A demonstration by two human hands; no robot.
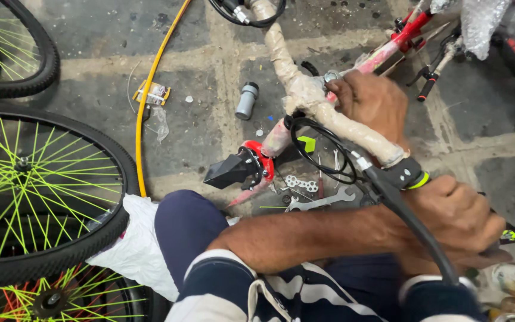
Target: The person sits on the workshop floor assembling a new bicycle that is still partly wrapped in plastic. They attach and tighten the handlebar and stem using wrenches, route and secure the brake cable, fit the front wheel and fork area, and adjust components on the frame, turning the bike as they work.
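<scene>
Gripping wrapped handlebar [329, 113]: right hand [372, 102] mid-bar, left hand [457, 217] at end.

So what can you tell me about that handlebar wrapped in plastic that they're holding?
The handlebar is a tube wrapped in cloudy, tape-bound plastic, running slantwise across the bike's stem. Its near end carries a black grip with a lime ring. One hand rests on its middle; the other hand grasps the grip end. Black cables loop beneath it.
</scene>
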